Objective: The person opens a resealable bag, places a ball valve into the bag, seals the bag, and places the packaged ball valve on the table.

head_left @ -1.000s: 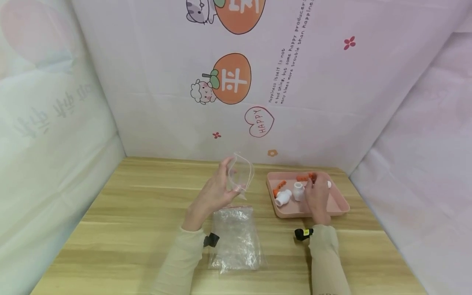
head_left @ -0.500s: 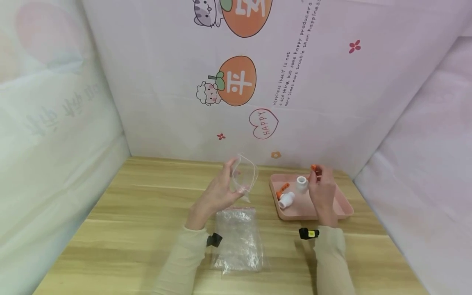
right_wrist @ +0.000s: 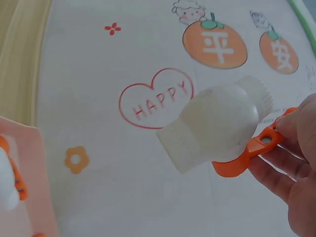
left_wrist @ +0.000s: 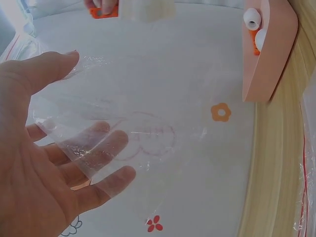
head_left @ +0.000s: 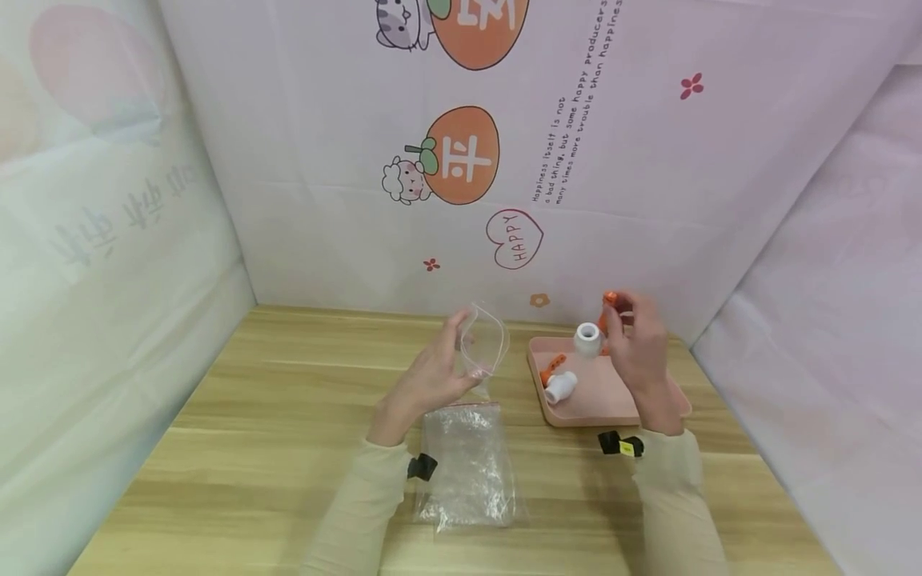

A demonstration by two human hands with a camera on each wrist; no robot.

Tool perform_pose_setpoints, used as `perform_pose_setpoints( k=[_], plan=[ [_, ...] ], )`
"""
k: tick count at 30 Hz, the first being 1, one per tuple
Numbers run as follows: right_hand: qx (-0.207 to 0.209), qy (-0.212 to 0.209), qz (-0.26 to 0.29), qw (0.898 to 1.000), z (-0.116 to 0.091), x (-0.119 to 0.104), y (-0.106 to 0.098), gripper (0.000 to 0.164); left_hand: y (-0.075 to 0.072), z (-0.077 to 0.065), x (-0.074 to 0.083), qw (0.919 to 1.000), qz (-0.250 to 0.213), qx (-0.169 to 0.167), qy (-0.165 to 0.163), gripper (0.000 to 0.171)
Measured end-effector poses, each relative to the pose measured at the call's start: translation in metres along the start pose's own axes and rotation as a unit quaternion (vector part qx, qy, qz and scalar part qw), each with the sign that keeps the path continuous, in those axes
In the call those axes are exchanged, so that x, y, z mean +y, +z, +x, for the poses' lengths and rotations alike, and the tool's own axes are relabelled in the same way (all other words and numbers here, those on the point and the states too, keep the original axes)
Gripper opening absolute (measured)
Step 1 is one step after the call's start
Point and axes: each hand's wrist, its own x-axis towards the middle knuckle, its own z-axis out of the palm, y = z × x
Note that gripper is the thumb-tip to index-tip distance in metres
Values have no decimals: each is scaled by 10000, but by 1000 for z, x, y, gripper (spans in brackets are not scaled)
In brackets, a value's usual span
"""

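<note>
My left hand [head_left: 430, 376] holds a small clear zip bag [head_left: 488, 348] by its mouth, thumb and fingers spread so the mouth gapes. In the left wrist view the thin film of the bag lies across the fingers. My right hand [head_left: 639, 340] pinches the orange handle [right_wrist: 254, 148] of a white plastic ball valve [right_wrist: 222, 121], which hangs above the back of the pink tray [head_left: 598, 414]. One round end of the valve faces the head camera. Down in the tray's left side lies another white ball valve [head_left: 560, 387] with an orange handle [head_left: 553, 367].
Flat clear zip bags [head_left: 468, 472] with a red seal line lie on the wooden table [head_left: 288, 448], in front of the held bag. A printed white cloth [head_left: 324, 240] stands as a wall behind the table, with more cloth at both sides.
My right hand has lifted a ball valve out of the tray by its orange handle and raised it. My left hand keeps the bag's mouth spread, almost in place.
</note>
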Motion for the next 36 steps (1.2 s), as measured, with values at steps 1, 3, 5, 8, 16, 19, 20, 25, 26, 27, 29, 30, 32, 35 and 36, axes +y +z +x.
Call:
perform_pose_setpoints(
  k=[1,3,5,8,16,19,20,25,26,27,29,30,32,35,36],
  plan=[
    [-62,-95,-10,9999,3,-4,-1,22,0,0,0,10000,19,-8,13,98],
    [-174,-286,-24,9994,8,-10,-3,23,1,0,-1,10000,32,-37,44,97],
    [-271,-424,4,9987,12,-16,-4,25,1,0,-1,10000,17,-65,60,97],
    [-406,-608,138,9972,21,-29,-6,27,2,0,0,9999,-62,-89,64,98],
    [-332,-1062,634,9918,44,-65,-8,35,2,0,2,9997,-91,-189,150,98],
    [-318,-1138,893,9890,52,-78,-6,36,2,0,2,9996,-67,-238,106,98],
    [-353,-1168,957,9879,54,-82,-5,35,2,0,2,9996,-69,-258,69,98],
    [-358,-1295,1292,9825,64,-98,0,36,4,1,2,9992,-132,-367,58,97],
    [-360,-1322,1353,9813,65,-101,1,36,5,1,2,9991,-136,-390,78,96],
    [-339,-1325,1432,9802,67,-104,2,36,5,1,2,9990,-146,-412,114,95],
    [-278,-1323,1571,9783,69,-109,5,35,6,2,1,9988,-137,-438,196,93],
    [-265,-1324,1624,9775,69,-111,7,34,6,2,1,9987,-151,-445,217,93],
    [-290,-1321,1707,9760,70,-116,10,33,7,2,1,9984,-187,-453,293,93],
    [-355,-1335,1796,9740,69,-120,14,33,7,3,1,9979,-236,-452,387,95],
    [-409,-1349,1807,9734,68,-121,16,33,7,3,1,9978,-250,-454,403,95]
  ],
)
